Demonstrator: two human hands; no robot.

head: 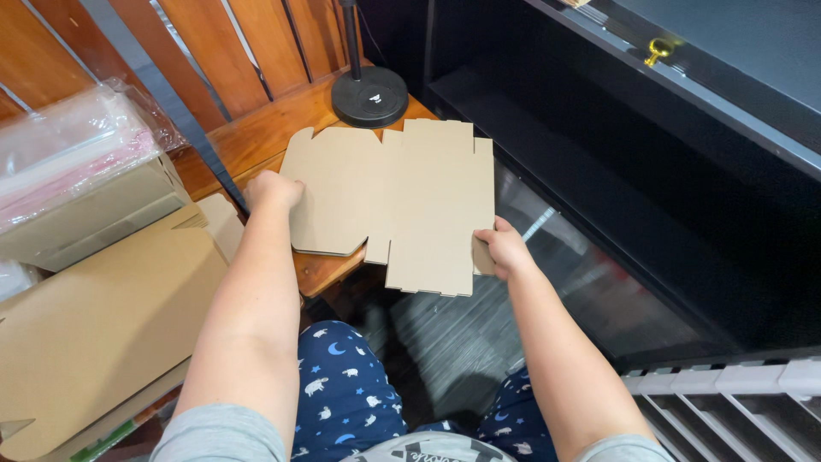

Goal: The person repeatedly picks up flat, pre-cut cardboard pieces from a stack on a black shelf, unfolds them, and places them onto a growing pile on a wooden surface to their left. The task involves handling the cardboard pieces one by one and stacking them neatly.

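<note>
There is one view only, from a camera on the person's head, looking steeply down and a little forward past both forearms. It sits close, taking in the lap at the bottom edge and the wooden table (256,137) and black shelf unit (650,171) beyond.

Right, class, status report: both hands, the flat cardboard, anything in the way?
Left hand gripping flat cardboard box blank at its left edge. Right hand pinching right flap. Round black stand base just beyond the blank.
</note>
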